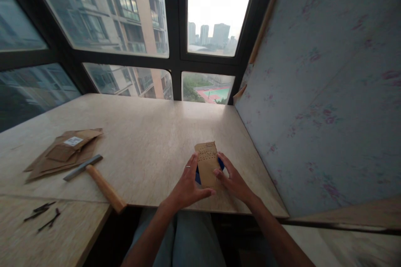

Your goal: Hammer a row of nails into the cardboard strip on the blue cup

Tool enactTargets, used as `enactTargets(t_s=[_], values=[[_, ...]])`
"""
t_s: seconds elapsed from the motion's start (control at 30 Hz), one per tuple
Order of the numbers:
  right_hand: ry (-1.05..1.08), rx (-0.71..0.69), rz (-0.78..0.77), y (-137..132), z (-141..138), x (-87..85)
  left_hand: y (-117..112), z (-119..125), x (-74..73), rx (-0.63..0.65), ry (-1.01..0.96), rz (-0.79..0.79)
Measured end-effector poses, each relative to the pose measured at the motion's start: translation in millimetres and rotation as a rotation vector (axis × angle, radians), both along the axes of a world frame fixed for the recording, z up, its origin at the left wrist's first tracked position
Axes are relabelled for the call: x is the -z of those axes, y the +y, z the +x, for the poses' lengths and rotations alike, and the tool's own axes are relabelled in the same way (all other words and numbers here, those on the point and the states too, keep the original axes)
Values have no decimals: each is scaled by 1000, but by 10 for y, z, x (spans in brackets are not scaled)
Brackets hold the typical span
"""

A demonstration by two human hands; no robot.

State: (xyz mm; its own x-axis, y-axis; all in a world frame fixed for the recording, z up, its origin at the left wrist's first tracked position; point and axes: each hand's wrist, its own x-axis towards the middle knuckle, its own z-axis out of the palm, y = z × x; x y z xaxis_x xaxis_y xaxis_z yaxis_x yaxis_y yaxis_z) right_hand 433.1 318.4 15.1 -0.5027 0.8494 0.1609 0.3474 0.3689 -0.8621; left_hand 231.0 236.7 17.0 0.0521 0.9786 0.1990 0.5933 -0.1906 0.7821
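Observation:
A small tan piece, perhaps cardboard or board, is between my two hands near the front edge of the ledge. Rows of small dark holes cross its upper part, and its top edge looks rough. My left hand grips its left side, fingers along the edge and thumb near the bottom. On the other side my right hand holds the right edge, thumb on the face. Something blue sticks out behind the piece on both sides; its kind is mostly hidden.
To the left lies a hammer with a wooden handle that overhangs the front edge. Behind it are stacked brown paper envelopes. Several dark nails lie on the lower left surface. Windows stand behind, a papered wall at right.

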Motion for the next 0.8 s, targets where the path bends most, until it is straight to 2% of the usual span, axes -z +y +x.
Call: enactTargets(t_s=[0.27,0.47,0.6,0.8], values=[[16,16,87,56,-50,-2,48,-35,65,-94,-58,48],[-58,33,165,114,-77,-26,37,-12,4,-98,-41,31],[-111,47,289,170,-148,-125,35,4,-32,-118,-50,0],[-185,-50,445,262,-288,-269,43,-12,12,-118,-75,-31]])
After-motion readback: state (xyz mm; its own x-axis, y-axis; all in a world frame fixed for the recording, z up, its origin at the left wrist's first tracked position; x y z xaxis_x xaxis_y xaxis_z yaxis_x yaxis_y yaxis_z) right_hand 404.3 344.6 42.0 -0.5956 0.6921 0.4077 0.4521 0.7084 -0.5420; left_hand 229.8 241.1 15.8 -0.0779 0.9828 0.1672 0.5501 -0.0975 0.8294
